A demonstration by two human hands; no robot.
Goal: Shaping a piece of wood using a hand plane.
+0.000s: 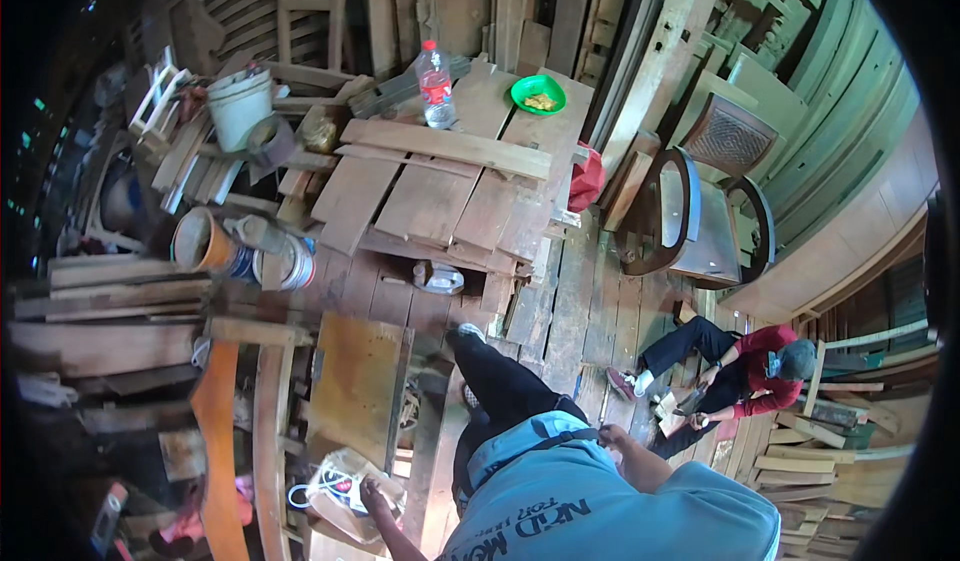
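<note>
My left hand (pixel 376 497) hangs low beside a clear plastic container (pixel 352 471) with a white cord and small red items in it. Whether its fingers touch the container's edge, I cannot make out. A yellowish-brown wooden panel (pixel 352 386) leans just beyond the container. My right hand (pixel 612 437) is at my waist, against my light blue shirt (pixel 600 491) near a dark strap. Its fingers are small and partly hidden, and nothing in it can be made out.
A plank-topped workbench (pixel 430 201) carries a water bottle (pixel 435 86) and a green bowl (pixel 538 95) of food. Buckets (pixel 242 109) and stacked wood crowd the left. An armchair (pixel 705 221) stands right. A seated person in red (pixel 768 366) works on a wood piece.
</note>
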